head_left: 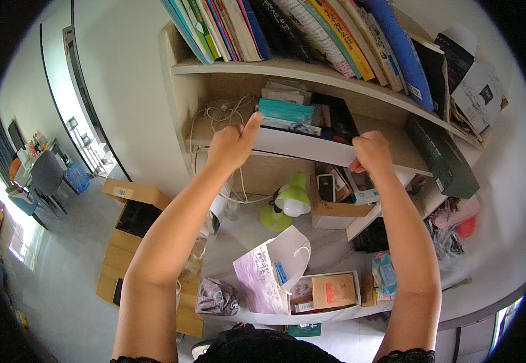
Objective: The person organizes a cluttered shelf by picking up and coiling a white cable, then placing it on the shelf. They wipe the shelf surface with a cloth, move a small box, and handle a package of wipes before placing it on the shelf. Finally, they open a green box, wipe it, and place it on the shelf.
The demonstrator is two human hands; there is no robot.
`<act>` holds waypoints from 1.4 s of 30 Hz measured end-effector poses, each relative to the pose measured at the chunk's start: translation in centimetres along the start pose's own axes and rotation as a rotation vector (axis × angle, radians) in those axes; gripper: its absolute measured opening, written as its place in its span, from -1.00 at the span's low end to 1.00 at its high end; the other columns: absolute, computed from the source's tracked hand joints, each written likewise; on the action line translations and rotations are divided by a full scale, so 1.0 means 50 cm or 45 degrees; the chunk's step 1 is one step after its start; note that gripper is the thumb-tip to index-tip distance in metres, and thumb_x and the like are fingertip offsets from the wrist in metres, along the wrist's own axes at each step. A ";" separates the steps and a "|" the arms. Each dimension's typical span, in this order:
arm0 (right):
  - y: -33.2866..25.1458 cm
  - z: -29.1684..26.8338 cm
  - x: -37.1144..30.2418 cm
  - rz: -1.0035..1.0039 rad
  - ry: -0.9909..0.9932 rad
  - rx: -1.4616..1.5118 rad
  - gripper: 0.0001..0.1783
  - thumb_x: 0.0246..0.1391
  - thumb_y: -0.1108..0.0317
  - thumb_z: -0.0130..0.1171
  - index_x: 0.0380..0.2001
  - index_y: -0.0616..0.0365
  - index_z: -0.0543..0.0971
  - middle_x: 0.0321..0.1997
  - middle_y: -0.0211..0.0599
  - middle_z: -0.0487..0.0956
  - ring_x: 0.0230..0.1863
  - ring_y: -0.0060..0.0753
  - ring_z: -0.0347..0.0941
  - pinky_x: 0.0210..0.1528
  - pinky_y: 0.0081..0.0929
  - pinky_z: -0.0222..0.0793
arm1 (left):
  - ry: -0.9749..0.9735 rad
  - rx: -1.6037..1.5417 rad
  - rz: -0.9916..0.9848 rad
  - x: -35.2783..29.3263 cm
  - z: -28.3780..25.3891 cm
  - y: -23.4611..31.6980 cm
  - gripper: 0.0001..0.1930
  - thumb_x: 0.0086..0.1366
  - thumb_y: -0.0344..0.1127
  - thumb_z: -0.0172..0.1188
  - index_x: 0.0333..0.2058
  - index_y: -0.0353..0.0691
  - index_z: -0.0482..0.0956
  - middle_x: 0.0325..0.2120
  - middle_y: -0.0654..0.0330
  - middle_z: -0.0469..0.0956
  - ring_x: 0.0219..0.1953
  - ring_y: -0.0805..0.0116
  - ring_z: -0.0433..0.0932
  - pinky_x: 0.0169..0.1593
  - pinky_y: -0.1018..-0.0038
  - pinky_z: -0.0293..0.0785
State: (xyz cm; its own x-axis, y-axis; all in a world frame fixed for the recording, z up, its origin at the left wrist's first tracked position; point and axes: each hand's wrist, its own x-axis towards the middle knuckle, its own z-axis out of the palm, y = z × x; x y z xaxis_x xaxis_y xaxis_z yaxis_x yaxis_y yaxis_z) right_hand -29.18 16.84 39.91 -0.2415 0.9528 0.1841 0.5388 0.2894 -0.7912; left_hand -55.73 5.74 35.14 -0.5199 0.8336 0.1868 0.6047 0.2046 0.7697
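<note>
Well, through the head camera I have a shallow box [305, 145], white along its front wall and dark inside, spanning the space between the left hand [234, 145] and the right hand [373, 152]. It sits at the front of the middle shelf [401, 151]; whether it bears on the board I cannot tell. The left fingers hold its left end, thumb pointing up, the rest mostly turned out of my sight. The right fingers are curled tightly around its right end. Just right of the left thumb I see a teal pack [286, 111], with clear plastic cases [284, 92] beyond it. White cords [220, 112] lie loose past the left fingers. Above both hands leans a row of books [335, 36]; right of the right fingers is a dark green box [441, 157]. Below the gap between the hands I make out a green lamp [293, 196], and below the right fingers an open cardboard box [338, 213]. Nearest the person, well below the fingers, a lilac-and-white paper bag [257, 272] stands between a crumpled grey bag [217, 296] and an open white box [326, 311].
</note>
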 end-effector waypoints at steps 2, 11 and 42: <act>-0.018 0.038 0.018 0.013 -0.046 -0.008 -0.72 -0.05 0.43 -0.09 -0.51 0.54 0.46 -0.61 0.08 0.52 -0.64 -0.20 0.55 -0.68 -0.38 0.49 | 0.122 0.184 0.118 -0.012 -0.009 -0.017 -0.28 0.13 0.37 -0.06 -0.37 -0.37 0.46 -0.58 -0.07 0.55 -0.36 -0.02 0.57 -0.26 0.18 0.46; -0.099 0.132 0.054 -0.029 -0.191 -0.006 -0.66 -0.03 0.42 -0.11 -0.34 0.59 0.42 -0.55 0.15 0.53 -0.59 -0.18 0.57 -0.66 -0.41 0.50 | 0.542 0.239 0.309 -0.006 -0.051 -0.108 -0.63 0.14 -0.05 0.20 -0.40 -0.32 0.52 -0.64 0.04 0.51 -0.56 0.11 0.52 -0.40 0.31 0.41; 0.103 0.043 -0.100 -0.411 -0.023 0.658 -0.42 0.17 0.00 0.01 0.05 0.27 0.39 -0.07 -0.19 0.54 -0.41 -0.47 0.55 -0.42 -0.63 0.44 | 0.616 -0.343 0.394 -0.119 0.012 -0.094 -0.63 0.25 -0.29 0.13 -0.03 -0.36 0.38 -0.48 0.17 0.56 -0.49 0.55 0.48 -0.45 0.63 0.39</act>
State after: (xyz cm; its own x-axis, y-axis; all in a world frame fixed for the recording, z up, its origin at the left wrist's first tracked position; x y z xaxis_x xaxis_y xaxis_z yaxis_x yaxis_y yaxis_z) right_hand -26.92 13.35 33.68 -0.3434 0.8213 0.4556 -0.0242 0.4772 -0.8784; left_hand -55.14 0.14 30.05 -0.5971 0.4944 0.6317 0.6302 -0.1981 0.7507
